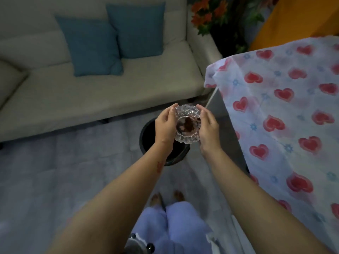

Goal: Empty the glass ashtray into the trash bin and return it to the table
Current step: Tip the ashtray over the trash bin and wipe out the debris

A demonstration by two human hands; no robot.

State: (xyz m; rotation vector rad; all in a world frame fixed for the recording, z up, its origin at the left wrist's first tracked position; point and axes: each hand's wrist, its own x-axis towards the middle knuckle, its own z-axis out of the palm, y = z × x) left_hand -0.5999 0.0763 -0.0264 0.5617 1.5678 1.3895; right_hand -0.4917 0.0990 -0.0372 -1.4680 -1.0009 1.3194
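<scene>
A cut-glass ashtray (pixel 187 123) with dark brown debris in its bowl is held between both my hands, roughly level and facing up. My left hand (pixel 165 125) grips its left side and my right hand (pixel 208 129) grips its right side. Directly below the ashtray stands a round black trash bin (pixel 146 132) on the floor, mostly hidden by my hands and forearms. The table (pixel 286 110), covered with a white cloth printed with red hearts, is to the right.
A beige sofa (pixel 102 88) with two teal cushions (pixel 102 41) runs across the back, close behind the bin. A plant with orange flowers (pixel 211 13) stands at the sofa's right end. My feet and legs are below on the grey tiled floor (pixel 73 158).
</scene>
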